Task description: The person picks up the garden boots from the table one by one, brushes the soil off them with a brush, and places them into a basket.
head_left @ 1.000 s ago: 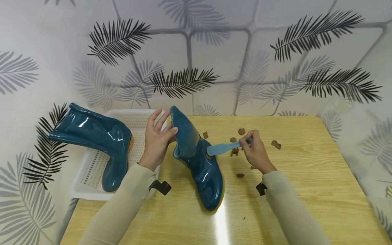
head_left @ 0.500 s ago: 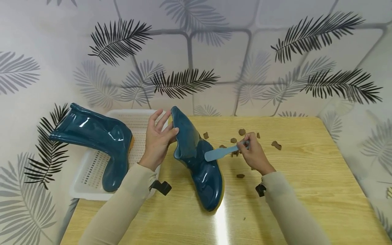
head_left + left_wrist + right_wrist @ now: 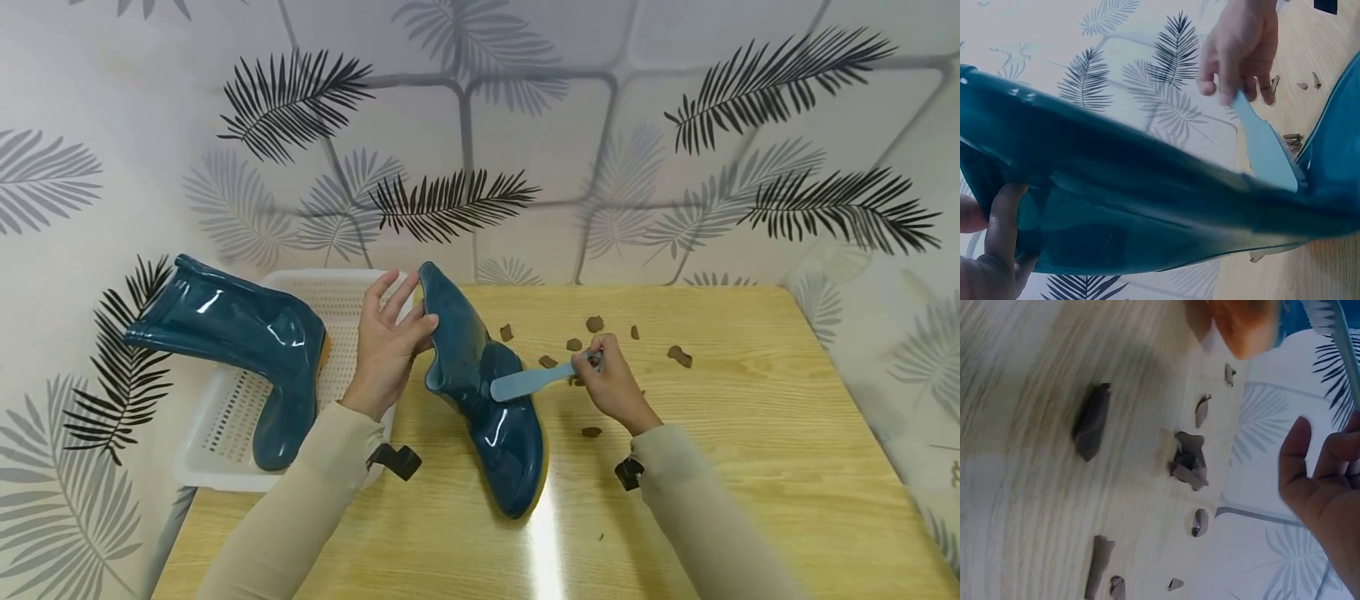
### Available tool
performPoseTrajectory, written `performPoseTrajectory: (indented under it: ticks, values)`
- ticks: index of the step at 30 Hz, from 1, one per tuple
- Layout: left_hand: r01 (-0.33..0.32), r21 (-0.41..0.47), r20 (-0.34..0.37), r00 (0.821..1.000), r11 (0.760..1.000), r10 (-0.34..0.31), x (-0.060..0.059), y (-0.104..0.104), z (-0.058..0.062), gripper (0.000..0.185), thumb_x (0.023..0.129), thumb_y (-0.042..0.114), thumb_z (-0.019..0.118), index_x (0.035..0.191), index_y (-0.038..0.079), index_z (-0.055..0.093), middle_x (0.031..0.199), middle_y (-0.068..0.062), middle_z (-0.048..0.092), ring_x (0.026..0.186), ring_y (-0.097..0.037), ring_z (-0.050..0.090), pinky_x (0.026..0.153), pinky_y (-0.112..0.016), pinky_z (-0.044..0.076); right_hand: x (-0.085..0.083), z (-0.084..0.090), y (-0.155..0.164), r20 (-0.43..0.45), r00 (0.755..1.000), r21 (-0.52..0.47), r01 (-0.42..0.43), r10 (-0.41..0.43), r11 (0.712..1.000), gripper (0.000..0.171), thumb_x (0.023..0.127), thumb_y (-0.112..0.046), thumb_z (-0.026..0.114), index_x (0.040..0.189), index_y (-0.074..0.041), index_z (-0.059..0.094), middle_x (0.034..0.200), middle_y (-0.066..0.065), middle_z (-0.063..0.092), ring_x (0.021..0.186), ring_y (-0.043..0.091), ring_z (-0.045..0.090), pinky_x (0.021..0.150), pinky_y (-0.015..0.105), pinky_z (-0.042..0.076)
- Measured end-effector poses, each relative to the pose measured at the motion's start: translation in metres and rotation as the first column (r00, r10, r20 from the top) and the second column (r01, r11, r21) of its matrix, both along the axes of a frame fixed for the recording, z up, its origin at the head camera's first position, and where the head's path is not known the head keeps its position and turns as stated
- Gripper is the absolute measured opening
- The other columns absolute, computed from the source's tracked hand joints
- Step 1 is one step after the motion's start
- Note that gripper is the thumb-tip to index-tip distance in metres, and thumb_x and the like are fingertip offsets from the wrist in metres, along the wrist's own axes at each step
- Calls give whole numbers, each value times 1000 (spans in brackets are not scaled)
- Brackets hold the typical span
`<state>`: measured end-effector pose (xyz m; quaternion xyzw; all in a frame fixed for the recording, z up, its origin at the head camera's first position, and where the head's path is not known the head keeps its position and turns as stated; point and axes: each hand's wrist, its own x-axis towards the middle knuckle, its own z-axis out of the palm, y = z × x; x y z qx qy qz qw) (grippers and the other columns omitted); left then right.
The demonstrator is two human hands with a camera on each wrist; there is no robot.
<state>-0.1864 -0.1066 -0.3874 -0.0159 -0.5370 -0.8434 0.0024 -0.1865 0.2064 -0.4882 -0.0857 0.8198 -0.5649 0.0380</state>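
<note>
My left hand (image 3: 384, 350) grips the top rim of a glossy dark teal rubber boot (image 3: 513, 458), with the thumb over the edge. The boot's toe points toward me and its shaft leans up to the left. My right hand (image 3: 617, 387) pinches the handle of a light blue brush (image 3: 525, 382). The head of the brush lies over the boot's ankle; pale bristles show under it in the right wrist view. In the left wrist view the boot shaft (image 3: 1147, 187) fills the middle, with the brush (image 3: 1266, 150) behind it.
A second teal boot (image 3: 281, 333) lies across a white perforated basket (image 3: 217, 479) at the left. Several brown crumbled pieces, one a larger clump (image 3: 1189, 462), are scattered on the wooden table (image 3: 750, 467) right of the boot. A leaf-patterned wall covering (image 3: 540, 150) stands behind.
My right hand has drawn the brush left and slightly toward me across the boot's ankle. The left hand and the held boot have stayed nearly in place.
</note>
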Motion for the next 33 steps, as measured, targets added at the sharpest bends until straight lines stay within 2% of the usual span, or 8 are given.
performPoseTrajectory:
  ticks: [3,6,10,17,21,25,29,33]
  values:
    - [7,1,-2,1000,1000,-7,0,0,-1,78,90,-20,56,153,13,23,156,-6,39,133,-29,51,68,-25,58,2,-3,-1,15,999,67,43,-44,997,19,106,-7,45,99,-2,28,94,14,51,75,18,55,67,30,51]
    - [4,5,-1,1000,1000,-4,0,1,-1,78,91,-20,55,153,13,23,156,-6,39,133,-29,50,69,-25,58,3,-1,8,19,996,94,82,-84,992,21,106,-7,45,98,-2,27,98,16,50,78,23,54,70,34,52]
    - [-6,0,1,1000,1000,6,-1,0,-1,77,91,-20,54,154,13,22,156,-7,38,133,-30,50,71,-25,58,2,5,18,12,994,49,105,-106,993,22,106,-10,44,98,-2,24,101,16,45,87,28,51,83,45,54]
    - [1,5,-12,1000,1000,0,-1,-2,-2,78,92,-19,54,154,14,21,158,-7,36,133,-30,50,71,-25,58,-2,5,7,39,996,-101,84,-80,991,24,107,-9,44,96,-5,23,97,11,41,84,25,47,83,37,54]
    - [2,16,-18,1000,1000,-2,-1,-2,-2,79,92,-19,53,154,14,20,158,-7,36,134,-30,50,70,-25,58,-1,-2,-3,49,998,-72,33,-30,997,22,107,-8,44,96,-4,25,98,12,44,85,23,52,82,38,56]
    - [3,19,-19,1000,1000,-2,-1,-2,-1,79,91,-19,54,154,14,20,158,-8,35,133,-31,50,69,-25,57,-1,-2,7,39,998,-25,58,-57,998,23,107,-8,44,96,-3,24,101,14,46,87,28,55,82,39,56]
    - [-2,9,-15,1000,1000,2,-1,-2,-2,79,92,-19,54,154,14,20,158,-8,35,133,-31,50,68,-25,57,-3,3,22,45,995,-59,94,-92,994,24,107,-11,44,97,-4,22,102,14,42,93,31,54,90,43,55]
    - [-5,2,-13,1000,1000,5,-1,-3,-2,78,92,-19,54,154,14,20,158,-7,37,132,-30,51,70,-25,58,-4,8,20,51,993,-121,110,-105,986,26,107,-12,43,96,-7,20,99,11,39,89,22,53,89,35,55]
